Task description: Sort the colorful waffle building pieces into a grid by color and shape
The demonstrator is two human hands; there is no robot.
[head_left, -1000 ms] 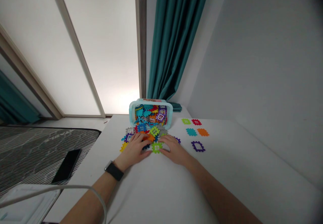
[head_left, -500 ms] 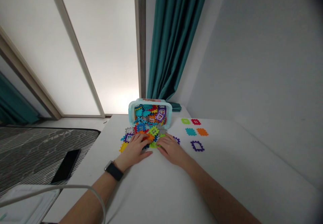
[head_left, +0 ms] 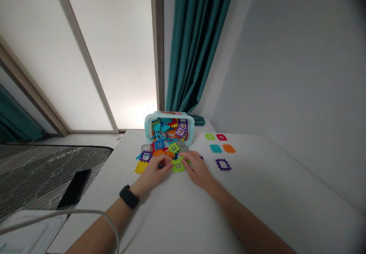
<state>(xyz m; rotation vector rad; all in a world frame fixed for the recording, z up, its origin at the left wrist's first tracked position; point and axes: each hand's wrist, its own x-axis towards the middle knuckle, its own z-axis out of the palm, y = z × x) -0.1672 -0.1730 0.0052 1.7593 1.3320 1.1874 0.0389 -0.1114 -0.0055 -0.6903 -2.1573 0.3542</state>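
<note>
Here, a person's two bare forearms are reaching forward across a white tabletop [head_left: 265,181], and the hands are meeting near its far end. The left hand [head_left: 153,173], wearing one black wristwatch [head_left: 129,196], is curving inward with its fingers drawn together. The right hand [head_left: 198,169] is angling in from the other side, its fingers also close together. Between them lies a lime-green interlocking plastic tile [head_left: 177,165], its edges notched and its middle cut like a window. Both hands are right beside it, but whether either is pinching it, I cannot tell.

Just beyond the hands, a loose heap of multicoloured tiles [head_left: 159,151] is spreading out, too overlapped to count. Behind the heap, one pale blue plastic bin [head_left: 148,129] is lying on its side, packed with many more tiles. To the right, five tiles are lying apart in three rows: a lime tile [head_left: 209,136] and a red tile [head_left: 221,137], then a teal tile [head_left: 215,148] and an orange tile [head_left: 229,148], then a purple open frame [head_left: 223,164]. Left of the tabletop, one black phone [head_left: 73,189] is lying on a striped mattress [head_left: 42,170].
</note>
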